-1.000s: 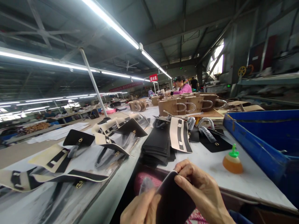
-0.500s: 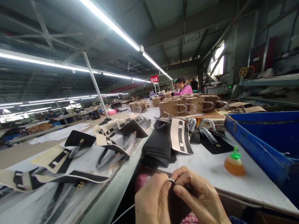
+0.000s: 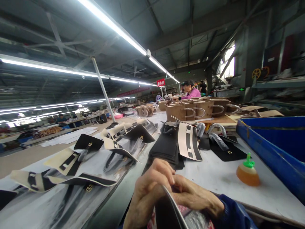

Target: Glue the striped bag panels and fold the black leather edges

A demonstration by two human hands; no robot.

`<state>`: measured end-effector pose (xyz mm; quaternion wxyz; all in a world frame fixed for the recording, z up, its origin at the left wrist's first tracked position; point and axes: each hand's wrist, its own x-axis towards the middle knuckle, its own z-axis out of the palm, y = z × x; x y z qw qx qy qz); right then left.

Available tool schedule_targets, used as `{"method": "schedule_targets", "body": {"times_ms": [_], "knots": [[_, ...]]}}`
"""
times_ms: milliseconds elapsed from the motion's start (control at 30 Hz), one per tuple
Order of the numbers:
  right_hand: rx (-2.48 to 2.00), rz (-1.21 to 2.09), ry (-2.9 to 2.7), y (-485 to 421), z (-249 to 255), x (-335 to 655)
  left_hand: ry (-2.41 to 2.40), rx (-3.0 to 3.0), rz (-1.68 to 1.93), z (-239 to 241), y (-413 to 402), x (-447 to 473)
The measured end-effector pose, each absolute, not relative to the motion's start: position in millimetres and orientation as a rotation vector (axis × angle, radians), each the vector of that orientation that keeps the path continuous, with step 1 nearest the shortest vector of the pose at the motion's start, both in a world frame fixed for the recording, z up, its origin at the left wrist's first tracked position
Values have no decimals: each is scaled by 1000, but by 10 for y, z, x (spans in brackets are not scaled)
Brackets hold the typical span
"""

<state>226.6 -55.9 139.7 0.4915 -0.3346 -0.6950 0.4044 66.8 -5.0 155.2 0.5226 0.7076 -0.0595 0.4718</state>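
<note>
At the bottom middle, a black leather-like panel (image 3: 166, 210) with a pale edge is held up close to me, tilted on edge. My left hand (image 3: 150, 187) is closed at its top end, fingers curled over. From the right, my right hand (image 3: 193, 192) meets it there, its fingers bent against the same top end and partly hidden behind the left fingers. Clear crinkled plastic (image 3: 196, 219) shows below my right hand. Just beyond my hands lies a stack of black panels (image 3: 164, 143), with a cream-and-black bag panel (image 3: 188, 140) leaning beside it.
On the left table (image 3: 100, 203) lie several black and cream bag pieces (image 3: 88, 143) with gold clasps. A green-topped bottle (image 3: 248, 173) of amber liquid stands to the right, near a blue bin (image 3: 269, 149). Brown bags (image 3: 176, 113) and a person in pink (image 3: 194, 93) are farther back.
My hands have drawn closer together around the panel's top. The panel has turned, so its long pale edge now shows. The whole view has shifted slightly.
</note>
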Motion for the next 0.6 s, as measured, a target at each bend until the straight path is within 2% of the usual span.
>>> {"method": "schedule_targets", "body": {"times_ms": [233,433,600], "knots": [[-922,791,-1528,-498,1281,2369,490,1584,1031,1463,-168,150],[-1085,32,-1777,-546,1307,2331,675,1918,1130,1362,-160,64],[-1103,-182,-1874,-538,1282,2270,724,2387,1249,1238,-22,143]]}}
